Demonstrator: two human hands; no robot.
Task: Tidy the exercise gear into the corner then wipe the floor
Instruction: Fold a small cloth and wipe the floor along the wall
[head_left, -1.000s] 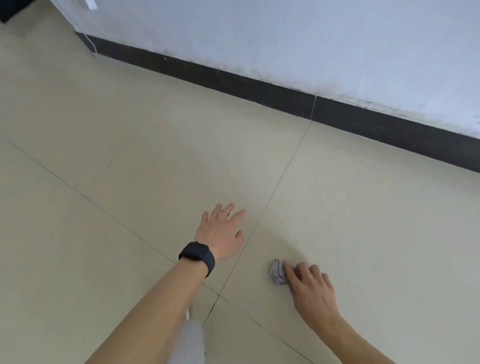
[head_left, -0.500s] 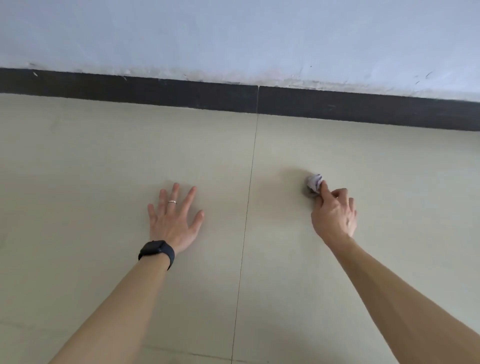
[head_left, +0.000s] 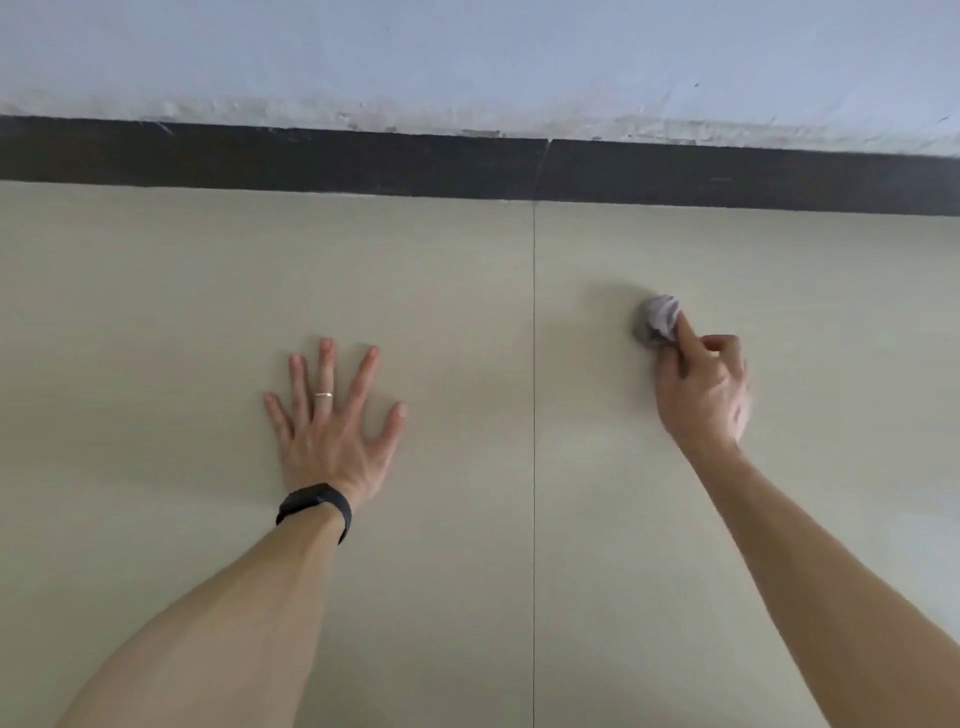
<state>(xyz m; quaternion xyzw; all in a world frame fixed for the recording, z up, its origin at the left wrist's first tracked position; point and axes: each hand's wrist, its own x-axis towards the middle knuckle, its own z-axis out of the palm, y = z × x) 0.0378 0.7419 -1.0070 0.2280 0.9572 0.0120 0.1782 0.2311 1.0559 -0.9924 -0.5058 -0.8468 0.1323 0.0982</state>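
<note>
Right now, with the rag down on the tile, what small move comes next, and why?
Probably sweep the right hand and its balled rag toward the baseboard: the rag is pressed on the floor short of it, and the left hand lies flat, bracing.

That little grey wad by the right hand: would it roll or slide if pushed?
Probably soft and light: the wad is crumpled, pinched by the right hand. It would likely slide, not roll, being lumpy on smooth-looking floor.
</note>
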